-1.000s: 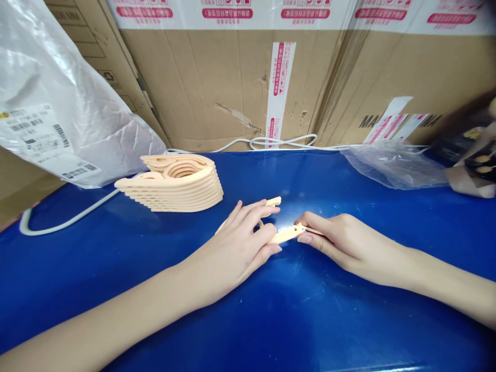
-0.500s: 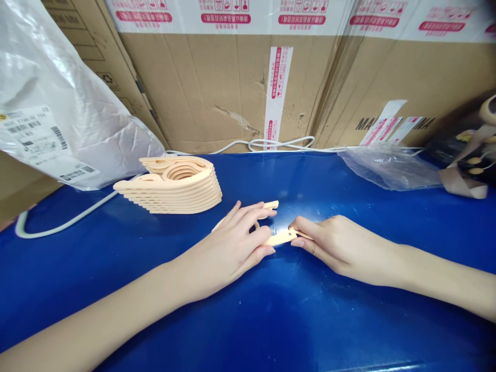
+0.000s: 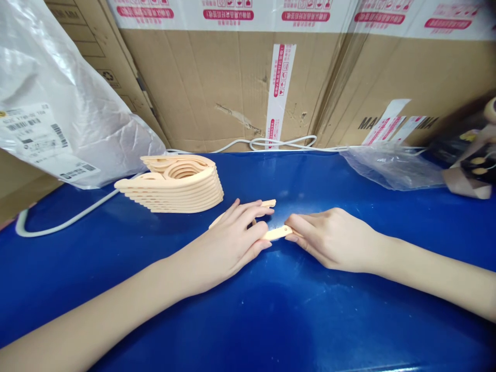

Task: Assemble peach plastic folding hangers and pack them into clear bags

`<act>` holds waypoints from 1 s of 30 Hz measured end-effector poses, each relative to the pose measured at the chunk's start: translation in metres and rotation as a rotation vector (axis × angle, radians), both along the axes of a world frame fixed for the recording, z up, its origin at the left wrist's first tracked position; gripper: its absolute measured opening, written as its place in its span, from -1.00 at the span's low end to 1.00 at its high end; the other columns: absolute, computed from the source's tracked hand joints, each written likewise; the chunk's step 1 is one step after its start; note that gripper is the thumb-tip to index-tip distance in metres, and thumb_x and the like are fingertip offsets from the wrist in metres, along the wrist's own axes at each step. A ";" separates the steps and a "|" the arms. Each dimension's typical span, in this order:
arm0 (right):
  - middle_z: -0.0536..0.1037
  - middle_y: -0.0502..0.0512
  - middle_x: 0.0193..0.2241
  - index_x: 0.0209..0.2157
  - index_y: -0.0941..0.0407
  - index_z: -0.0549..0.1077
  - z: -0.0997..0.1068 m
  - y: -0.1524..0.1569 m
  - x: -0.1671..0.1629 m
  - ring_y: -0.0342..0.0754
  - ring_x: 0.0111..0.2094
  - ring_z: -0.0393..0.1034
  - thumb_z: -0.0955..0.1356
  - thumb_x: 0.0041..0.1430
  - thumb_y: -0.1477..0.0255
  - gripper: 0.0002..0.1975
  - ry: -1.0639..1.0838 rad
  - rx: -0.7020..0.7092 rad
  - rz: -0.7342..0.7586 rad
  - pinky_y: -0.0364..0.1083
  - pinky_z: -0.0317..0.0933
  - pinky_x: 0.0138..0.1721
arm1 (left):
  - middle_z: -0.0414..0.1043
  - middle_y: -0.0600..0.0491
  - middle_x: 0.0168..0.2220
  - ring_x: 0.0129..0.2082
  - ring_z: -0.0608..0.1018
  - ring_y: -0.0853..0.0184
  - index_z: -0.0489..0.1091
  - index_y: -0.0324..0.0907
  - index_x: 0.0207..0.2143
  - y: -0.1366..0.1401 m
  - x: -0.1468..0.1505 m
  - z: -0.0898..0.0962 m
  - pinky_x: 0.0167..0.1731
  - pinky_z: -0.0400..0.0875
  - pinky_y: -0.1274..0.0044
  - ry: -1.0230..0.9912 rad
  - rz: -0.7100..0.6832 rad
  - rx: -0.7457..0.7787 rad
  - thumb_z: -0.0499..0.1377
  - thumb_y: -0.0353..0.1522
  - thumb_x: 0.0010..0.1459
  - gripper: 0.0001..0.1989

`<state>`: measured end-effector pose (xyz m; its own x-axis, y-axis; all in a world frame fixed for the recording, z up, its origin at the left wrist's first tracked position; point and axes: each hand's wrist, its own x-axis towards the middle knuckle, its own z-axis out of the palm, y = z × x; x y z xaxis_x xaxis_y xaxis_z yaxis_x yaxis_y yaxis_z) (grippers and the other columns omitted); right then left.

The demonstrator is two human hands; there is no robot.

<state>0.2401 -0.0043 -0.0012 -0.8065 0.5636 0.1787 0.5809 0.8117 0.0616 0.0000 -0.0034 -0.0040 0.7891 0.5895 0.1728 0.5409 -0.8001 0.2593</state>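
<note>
My left hand [image 3: 236,240] lies over a cream plastic folding hanger [image 3: 277,233], gripping it between thumb and fingers and covering much of it. Two arm ends of this hanger stick out to the right past the fingers, one behind the other; the nearer has a small round hole at its tip. My right hand [image 3: 329,240] is closed in a pinch at that tip, on a thin cream piece mostly hidden by the fingers. Behind the left hand stands a neat stack of matching folded hangers [image 3: 186,199].
A white plastic mailing bag [image 3: 77,103] leans at the left on the blue table [image 3: 248,325]. Cardboard boxes [image 3: 201,82] form a wall behind. A white cable [image 3: 77,221] runs along the back and left. Clear plastic film [image 3: 391,168] and a ribbon [image 3: 465,183] lie at the right.
My right hand has shifted slightly up and left, its fingers now closer over the hanger's tip. The left hand keeps its grip and has barely moved.
</note>
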 end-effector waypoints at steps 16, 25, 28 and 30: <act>0.28 -0.12 -0.63 -0.39 0.08 0.17 0.014 -0.003 -0.004 -0.19 -0.64 0.15 0.10 0.40 0.17 -0.66 0.218 -0.482 -0.203 -0.15 -0.12 -0.56 | 0.11 -0.11 0.29 0.30 0.17 0.21 0.35 -0.20 0.00 -0.004 0.001 0.003 0.29 0.07 0.10 -0.094 0.009 -0.056 -0.10 -0.30 0.40 -0.69; 0.25 -0.15 -0.61 -0.45 0.08 0.16 0.018 -0.004 -0.006 -0.20 -0.61 0.05 0.21 0.34 0.19 -0.67 0.332 -0.601 -0.214 -0.17 -0.09 -0.55 | 0.15 -0.11 0.27 0.27 0.24 0.19 0.30 -0.19 0.05 -0.004 0.002 0.003 0.27 0.12 0.10 -0.140 0.009 -0.074 -0.08 -0.31 0.39 -0.70; 0.27 -0.14 -0.62 -0.45 0.08 0.18 0.019 -0.004 -0.006 -0.20 -0.61 0.07 0.21 0.35 0.20 -0.67 0.320 -0.592 -0.209 -0.17 -0.09 -0.56 | 0.13 -0.10 0.28 0.27 0.24 0.17 0.33 -0.18 0.01 -0.004 0.002 0.003 0.27 0.09 0.09 -0.122 0.006 -0.056 -0.08 -0.31 0.39 -0.72; 0.27 -0.14 -0.63 -0.43 0.08 0.18 0.018 -0.004 -0.006 -0.19 -0.62 0.08 0.20 0.35 0.19 -0.68 0.289 -0.541 -0.214 -0.16 -0.11 -0.56 | 0.13 -0.10 0.28 0.27 0.24 0.16 0.36 -0.19 -0.06 -0.004 0.002 0.002 0.28 0.06 0.08 -0.108 0.009 -0.040 -0.08 -0.31 0.39 -0.73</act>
